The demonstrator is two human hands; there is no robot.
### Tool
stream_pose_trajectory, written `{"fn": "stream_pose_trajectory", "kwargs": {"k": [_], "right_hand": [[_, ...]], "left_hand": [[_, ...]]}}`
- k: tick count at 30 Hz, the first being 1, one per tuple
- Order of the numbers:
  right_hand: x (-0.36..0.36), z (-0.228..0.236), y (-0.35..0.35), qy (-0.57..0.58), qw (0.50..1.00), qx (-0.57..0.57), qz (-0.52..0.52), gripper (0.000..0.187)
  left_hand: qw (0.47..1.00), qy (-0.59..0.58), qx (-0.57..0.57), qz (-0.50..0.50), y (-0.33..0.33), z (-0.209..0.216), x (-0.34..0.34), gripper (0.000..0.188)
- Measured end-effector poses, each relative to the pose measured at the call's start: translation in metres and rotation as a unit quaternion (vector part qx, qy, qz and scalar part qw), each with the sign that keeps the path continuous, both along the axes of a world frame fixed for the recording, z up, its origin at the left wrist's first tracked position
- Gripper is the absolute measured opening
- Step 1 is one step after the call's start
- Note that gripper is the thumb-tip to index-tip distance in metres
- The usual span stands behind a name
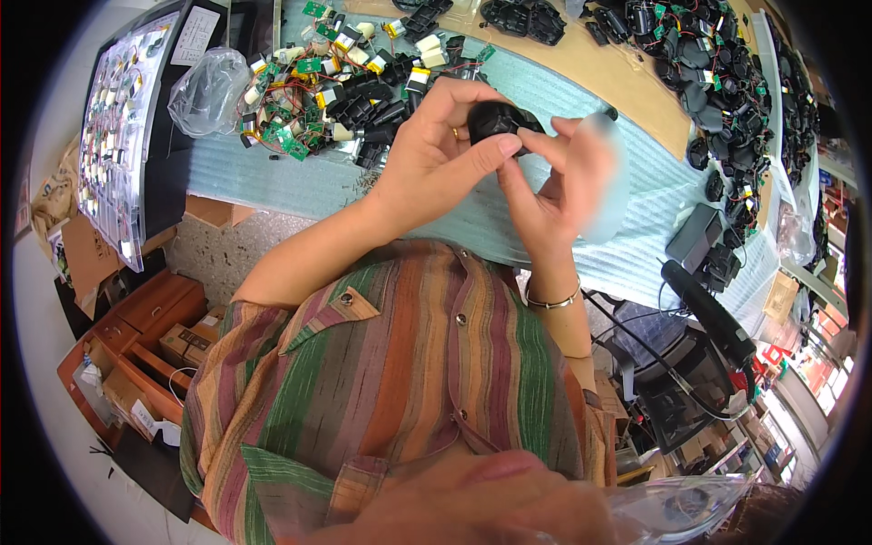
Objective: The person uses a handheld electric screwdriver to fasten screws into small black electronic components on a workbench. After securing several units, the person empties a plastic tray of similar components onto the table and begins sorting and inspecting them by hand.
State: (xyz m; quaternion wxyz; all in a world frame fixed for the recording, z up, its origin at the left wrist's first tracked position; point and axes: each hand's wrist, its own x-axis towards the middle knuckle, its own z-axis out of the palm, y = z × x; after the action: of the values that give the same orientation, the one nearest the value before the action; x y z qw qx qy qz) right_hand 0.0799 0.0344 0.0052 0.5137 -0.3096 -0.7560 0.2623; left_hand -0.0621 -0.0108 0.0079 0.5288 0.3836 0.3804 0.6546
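Observation:
My left hand (429, 168) is closed around a small rounded black plastic housing (490, 120), with the thumb along its near edge. From the other side, the thumb and finger of my right hand (548, 193) pinch the same housing; its outer fingers are partly smeared. The piece is held up above a pale foam-covered table (300, 180). Just beyond my left hand lies a heap of green circuit boards (310, 65), wires, small silver-and-yellow battery packs (418, 78) and black plastic parts (363, 104).
A clear plastic bag (209, 93) lies left of the heap, beside a tilted tray (129, 136) of small parts. Many black housings (708, 100) cover the right side, near brown cardboard (627, 84). A black cylindrical corded tool (707, 313) and a dark box (693, 234) are at the right edge.

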Motion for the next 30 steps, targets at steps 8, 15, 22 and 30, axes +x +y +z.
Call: {"fn": "stream_pose_trajectory", "kwargs": {"k": [8,15,22,30], "right_hand": [[0.005,0.002,0.003,0.091,0.977,-0.161,0.103,0.042],[0.027,-0.007,0.002,0.108,0.977,-0.148,0.107,0.042],[0.064,-0.022,0.024,0.056,0.939,-0.338,0.020,0.029],[0.050,-0.012,0.075,-0.227,0.968,-0.090,-0.056,0.019]], "left_hand": [[0.998,0.022,0.049,-0.008,-0.004,0.000,-0.006,0.032],[0.995,0.030,-0.012,-0.097,-0.015,0.006,0.001,0.046],[0.938,0.137,-0.221,-0.230,-0.090,0.023,-0.061,0.037],[0.867,0.307,-0.393,0.003,-0.249,-0.109,-0.106,0.018]]}}
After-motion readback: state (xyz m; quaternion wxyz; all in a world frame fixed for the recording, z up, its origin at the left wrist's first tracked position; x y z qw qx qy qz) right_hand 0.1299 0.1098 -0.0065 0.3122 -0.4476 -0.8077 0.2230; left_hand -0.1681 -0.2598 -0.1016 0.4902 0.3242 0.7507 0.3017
